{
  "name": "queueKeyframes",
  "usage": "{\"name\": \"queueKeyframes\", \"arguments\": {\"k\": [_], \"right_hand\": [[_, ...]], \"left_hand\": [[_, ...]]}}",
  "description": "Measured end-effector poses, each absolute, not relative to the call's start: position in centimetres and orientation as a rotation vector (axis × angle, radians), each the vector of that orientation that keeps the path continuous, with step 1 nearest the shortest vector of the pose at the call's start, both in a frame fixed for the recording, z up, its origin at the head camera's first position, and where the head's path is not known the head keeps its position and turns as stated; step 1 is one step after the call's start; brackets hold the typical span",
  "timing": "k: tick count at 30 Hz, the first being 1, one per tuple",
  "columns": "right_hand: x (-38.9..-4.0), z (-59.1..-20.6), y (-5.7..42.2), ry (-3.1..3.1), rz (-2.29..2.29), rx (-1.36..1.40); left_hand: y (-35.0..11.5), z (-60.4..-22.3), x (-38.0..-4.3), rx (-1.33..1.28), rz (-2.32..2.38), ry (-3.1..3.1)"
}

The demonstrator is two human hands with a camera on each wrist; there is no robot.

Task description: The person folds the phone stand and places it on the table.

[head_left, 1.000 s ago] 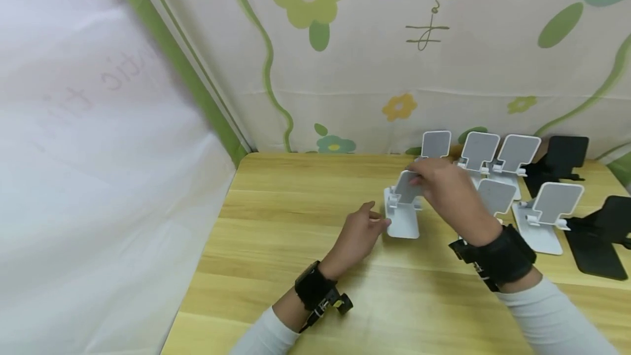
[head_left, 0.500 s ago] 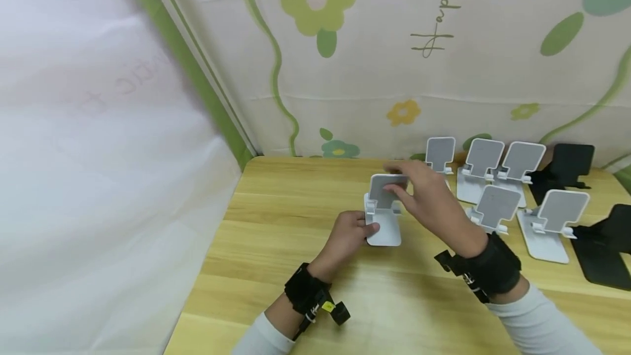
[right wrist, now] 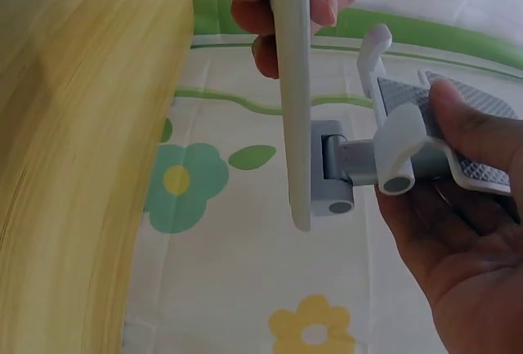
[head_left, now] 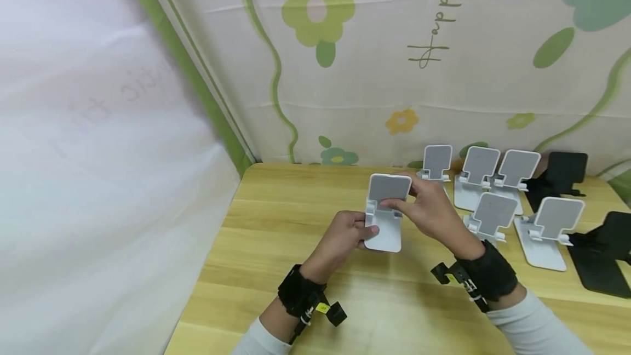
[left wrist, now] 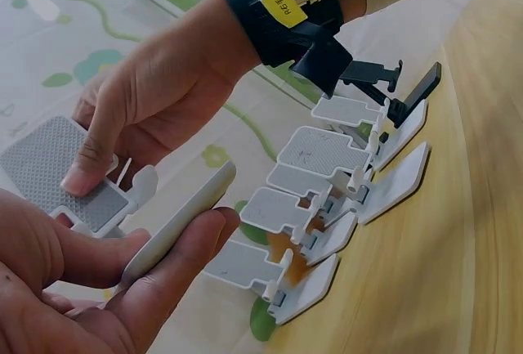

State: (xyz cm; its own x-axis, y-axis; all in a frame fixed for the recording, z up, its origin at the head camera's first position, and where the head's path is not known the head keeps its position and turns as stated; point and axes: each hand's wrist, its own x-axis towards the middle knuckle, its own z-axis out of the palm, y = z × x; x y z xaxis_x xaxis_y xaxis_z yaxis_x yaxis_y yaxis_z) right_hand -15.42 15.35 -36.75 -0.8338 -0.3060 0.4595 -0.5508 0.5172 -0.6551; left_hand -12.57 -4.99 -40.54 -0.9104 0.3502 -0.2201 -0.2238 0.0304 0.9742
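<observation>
A white phone stand with a grey textured pad is held between both hands, near the middle of the table. My left hand pinches one side of its flat base, thumb on top and fingers underneath. My right hand grips the upper support plate, its thumb pressing the grey pad and its fingers behind. Between base and plate, the right wrist view shows the jointed hinge arm and two small front hooks. The base appears raised off the wood in both wrist views.
More white phone stands stand unfolded in rows on the right of the wooden table, one close behind my right hand. Two black phone stands are at the far right. A flower-printed cloth hangs behind the table.
The stand has come left, away from the other stands, and its support plate now leans further back. My left hand has gone from touching the base edge to pinching it; my right thumb has slid lower.
</observation>
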Motion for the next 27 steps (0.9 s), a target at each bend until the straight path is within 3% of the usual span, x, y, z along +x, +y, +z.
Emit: {"name": "queueKeyframes", "arguments": {"k": [16, 27], "right_hand": [[-16.1, -37.3, 15.9, -2.37, 1.086, 0.658], [-15.3, -33.1, 15.3, -2.175, 0.808, 0.844]], "left_hand": [[-3.7, -40.5, -13.2, 0.115, 1.891, 1.914], [-3.9, -40.8, -13.9, 0.062, 1.901, 1.982]]}}
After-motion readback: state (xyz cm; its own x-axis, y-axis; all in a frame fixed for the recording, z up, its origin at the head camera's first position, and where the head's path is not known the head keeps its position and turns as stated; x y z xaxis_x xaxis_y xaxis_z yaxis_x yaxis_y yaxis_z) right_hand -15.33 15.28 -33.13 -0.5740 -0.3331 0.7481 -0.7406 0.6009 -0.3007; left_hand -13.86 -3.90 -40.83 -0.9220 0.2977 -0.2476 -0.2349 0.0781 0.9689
